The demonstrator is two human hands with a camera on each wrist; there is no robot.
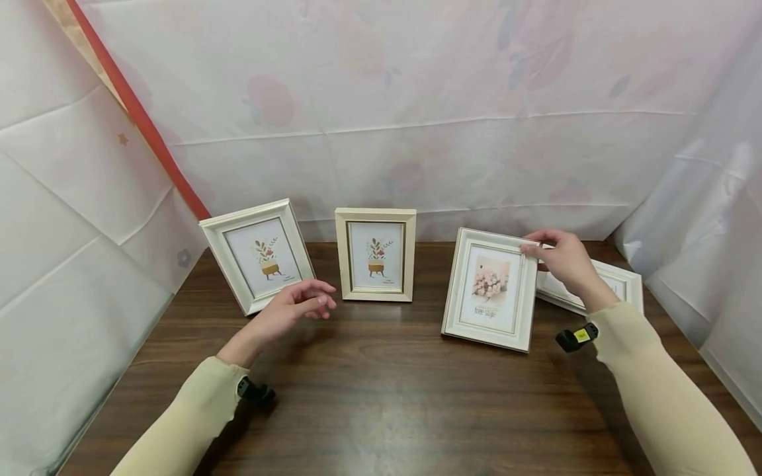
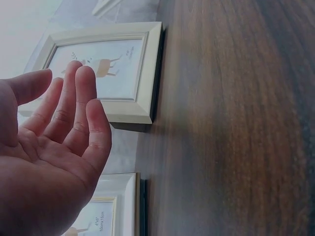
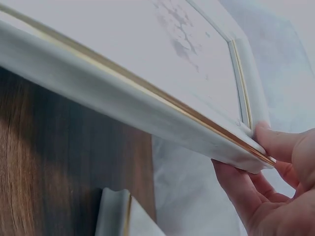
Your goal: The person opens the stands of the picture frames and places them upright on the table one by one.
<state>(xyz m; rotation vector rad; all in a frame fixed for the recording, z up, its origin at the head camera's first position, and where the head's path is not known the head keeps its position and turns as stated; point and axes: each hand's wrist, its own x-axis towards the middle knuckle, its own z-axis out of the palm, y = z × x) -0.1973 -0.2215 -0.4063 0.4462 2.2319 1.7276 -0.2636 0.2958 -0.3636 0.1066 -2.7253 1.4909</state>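
Note:
My right hand (image 1: pixel 562 261) pinches the upper right corner of a white picture frame (image 1: pixel 491 291) with a pink flower print. In the right wrist view the thumb lies on the front of that frame (image 3: pixel 128 91), with fingers behind the corner. The frame is tilted, its lower edge close to the tabletop. My left hand (image 1: pixel 294 309) holds nothing; its fingers are relaxed and slightly bent. It hovers in front of a white frame (image 1: pixel 264 258) with a plant print, left of a cream frame (image 1: pixel 376 254) with a similar print.
Another white frame (image 1: pixel 632 291) sits low at the right, partly hidden behind my right hand and wrist. Brown wood-grain table (image 1: pixel 381 396) lies in front of the frames. A pale printed cloth (image 1: pixel 417 132) hangs behind, with a red strip (image 1: pixel 143 119) at the left.

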